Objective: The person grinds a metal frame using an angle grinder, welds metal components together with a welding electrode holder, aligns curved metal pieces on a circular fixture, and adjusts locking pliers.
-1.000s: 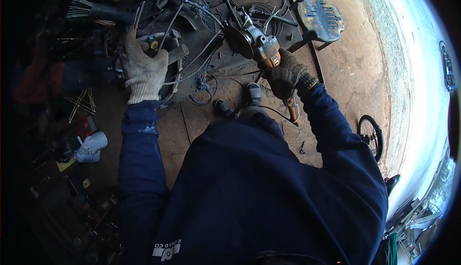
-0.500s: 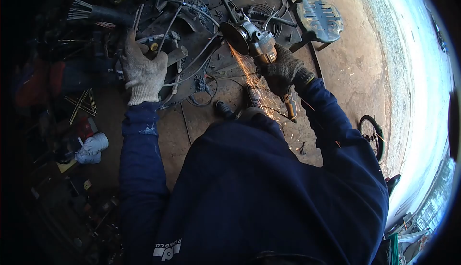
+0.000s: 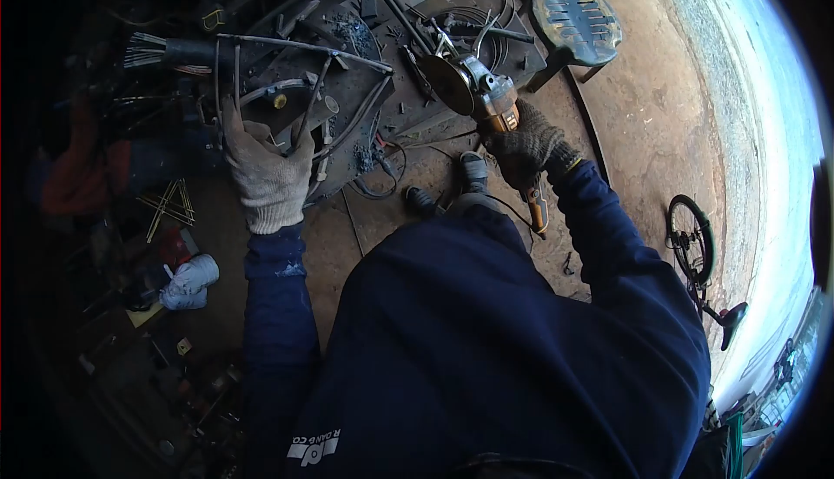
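Head: right hand (image 3: 524,142) closed round grinder (image 3: 497,101), left hand (image 3: 271,173) curled at frame (image 3: 304,46), floor (image 3: 647,123) beyond table edge (image 3: 427,124).

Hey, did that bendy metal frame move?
Yes: judged against the table, the metal frame has shifted left and closer to the dark blue jacket.

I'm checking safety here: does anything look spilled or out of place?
Dark scraps lie strewn across the work surface, ungathered; left of the left hand, thin rods lie crisscrossed instead of bundled.
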`<action>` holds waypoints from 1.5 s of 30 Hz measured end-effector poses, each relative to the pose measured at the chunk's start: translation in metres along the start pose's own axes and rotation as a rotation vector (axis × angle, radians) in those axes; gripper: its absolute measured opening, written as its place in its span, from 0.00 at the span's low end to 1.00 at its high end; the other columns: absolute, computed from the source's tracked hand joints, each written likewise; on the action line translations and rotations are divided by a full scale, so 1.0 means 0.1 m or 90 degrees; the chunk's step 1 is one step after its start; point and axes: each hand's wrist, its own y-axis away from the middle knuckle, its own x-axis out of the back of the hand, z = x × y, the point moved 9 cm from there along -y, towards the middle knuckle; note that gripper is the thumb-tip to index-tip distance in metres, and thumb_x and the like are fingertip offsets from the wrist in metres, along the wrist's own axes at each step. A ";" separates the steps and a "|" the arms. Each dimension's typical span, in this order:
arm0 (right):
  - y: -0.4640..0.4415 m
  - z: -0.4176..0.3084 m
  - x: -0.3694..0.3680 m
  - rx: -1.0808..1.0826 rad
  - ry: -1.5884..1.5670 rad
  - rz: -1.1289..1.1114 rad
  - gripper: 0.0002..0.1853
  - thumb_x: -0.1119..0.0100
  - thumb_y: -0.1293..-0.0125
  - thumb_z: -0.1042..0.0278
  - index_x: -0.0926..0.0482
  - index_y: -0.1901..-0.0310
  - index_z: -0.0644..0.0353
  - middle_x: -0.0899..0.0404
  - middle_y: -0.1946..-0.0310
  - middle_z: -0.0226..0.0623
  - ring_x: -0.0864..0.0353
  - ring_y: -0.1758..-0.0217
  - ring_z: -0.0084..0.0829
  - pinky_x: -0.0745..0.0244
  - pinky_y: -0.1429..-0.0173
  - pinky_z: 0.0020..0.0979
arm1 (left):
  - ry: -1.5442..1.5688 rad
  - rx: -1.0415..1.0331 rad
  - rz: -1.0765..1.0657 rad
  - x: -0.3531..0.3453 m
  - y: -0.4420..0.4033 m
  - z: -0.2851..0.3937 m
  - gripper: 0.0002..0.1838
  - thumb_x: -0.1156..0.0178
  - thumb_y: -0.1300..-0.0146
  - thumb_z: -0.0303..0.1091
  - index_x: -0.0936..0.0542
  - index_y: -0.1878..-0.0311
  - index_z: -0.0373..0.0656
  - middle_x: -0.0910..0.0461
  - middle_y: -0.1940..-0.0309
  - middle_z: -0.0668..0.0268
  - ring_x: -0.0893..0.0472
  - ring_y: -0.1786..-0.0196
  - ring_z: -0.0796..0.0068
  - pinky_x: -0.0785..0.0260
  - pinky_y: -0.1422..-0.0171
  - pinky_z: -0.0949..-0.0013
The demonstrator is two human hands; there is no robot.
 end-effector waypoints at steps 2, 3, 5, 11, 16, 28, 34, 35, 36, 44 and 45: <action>0.02 0.24 0.00 -0.023 -0.014 -0.002 0.41 0.17 0.55 0.55 0.24 0.38 0.59 0.16 0.49 0.39 0.17 0.45 0.36 0.23 0.38 0.37 | -0.024 -0.049 0.008 0.01 0.07 -0.02 0.56 0.20 0.57 0.39 0.39 0.25 0.34 0.27 0.58 0.59 0.24 0.58 0.61 0.27 0.51 0.55; 0.02 0.30 0.00 -0.020 -0.017 0.002 0.41 0.17 0.55 0.55 0.24 0.38 0.59 0.16 0.49 0.39 0.17 0.45 0.36 0.23 0.38 0.37 | -0.046 -0.092 0.021 0.01 0.12 0.00 0.55 0.20 0.57 0.40 0.38 0.26 0.33 0.27 0.58 0.59 0.24 0.58 0.60 0.28 0.51 0.54; 0.00 0.40 0.00 -0.018 0.038 0.006 0.44 0.17 0.57 0.54 0.25 0.37 0.60 0.16 0.47 0.41 0.18 0.43 0.38 0.24 0.36 0.38 | -0.044 -0.173 0.051 0.04 0.20 0.05 0.54 0.20 0.56 0.39 0.37 0.28 0.32 0.28 0.62 0.62 0.26 0.65 0.66 0.29 0.59 0.59; -0.04 0.11 -0.02 0.015 0.101 -0.020 0.48 0.16 0.59 0.51 0.27 0.34 0.61 0.17 0.45 0.44 0.18 0.40 0.41 0.26 0.33 0.39 | -0.047 -0.174 -0.002 -0.01 0.34 0.00 0.52 0.20 0.54 0.39 0.38 0.29 0.30 0.29 0.68 0.66 0.29 0.72 0.73 0.31 0.67 0.64; -0.05 -0.13 -0.07 0.022 0.167 -0.007 0.44 0.17 0.56 0.56 0.26 0.36 0.61 0.17 0.45 0.44 0.18 0.40 0.40 0.25 0.34 0.38 | -0.021 -0.084 -0.073 -0.12 0.31 -0.20 0.52 0.21 0.52 0.39 0.40 0.28 0.29 0.30 0.69 0.66 0.29 0.73 0.72 0.32 0.68 0.64; -0.03 -0.35 -0.10 -0.022 0.190 -0.008 0.41 0.18 0.53 0.62 0.27 0.36 0.62 0.18 0.44 0.44 0.18 0.40 0.39 0.24 0.35 0.39 | -0.049 -0.258 0.041 0.04 0.32 0.06 0.53 0.23 0.50 0.40 0.41 0.26 0.29 0.28 0.67 0.63 0.27 0.71 0.68 0.29 0.65 0.62; -0.12 -0.35 -0.07 -0.001 0.196 -0.002 0.40 0.18 0.52 0.61 0.26 0.37 0.60 0.17 0.45 0.44 0.18 0.41 0.38 0.23 0.36 0.39 | -0.048 -0.241 0.039 0.03 0.27 0.05 0.54 0.23 0.52 0.40 0.41 0.26 0.29 0.28 0.65 0.62 0.25 0.68 0.68 0.28 0.64 0.63; -0.14 -0.31 -0.07 -0.001 0.174 -0.003 0.40 0.18 0.53 0.62 0.26 0.37 0.60 0.17 0.45 0.43 0.18 0.41 0.37 0.23 0.36 0.39 | -0.032 -0.196 0.015 0.01 0.26 -0.01 0.54 0.21 0.55 0.37 0.40 0.26 0.31 0.28 0.63 0.63 0.26 0.64 0.67 0.29 0.61 0.60; -0.14 -0.32 -0.07 -0.001 0.174 -0.004 0.40 0.18 0.53 0.62 0.26 0.37 0.60 0.17 0.45 0.43 0.18 0.41 0.37 0.23 0.36 0.39 | -0.016 -0.150 -0.010 -0.02 0.25 -0.08 0.55 0.20 0.59 0.33 0.39 0.27 0.33 0.28 0.61 0.63 0.27 0.61 0.65 0.30 0.58 0.58; -0.10 -0.50 -0.09 0.050 0.184 -0.017 0.40 0.18 0.53 0.62 0.26 0.37 0.61 0.17 0.44 0.43 0.18 0.42 0.35 0.22 0.37 0.38 | -0.039 -0.147 -0.013 -0.01 0.23 -0.08 0.54 0.22 0.57 0.31 0.40 0.26 0.34 0.29 0.60 0.62 0.27 0.62 0.65 0.31 0.59 0.58; -0.11 -0.46 -0.09 0.050 0.185 -0.019 0.40 0.18 0.53 0.62 0.26 0.37 0.61 0.17 0.44 0.43 0.18 0.42 0.35 0.22 0.37 0.38 | -0.031 -0.125 -0.022 -0.02 0.23 -0.11 0.54 0.22 0.56 0.31 0.41 0.25 0.34 0.29 0.60 0.62 0.27 0.62 0.65 0.31 0.59 0.58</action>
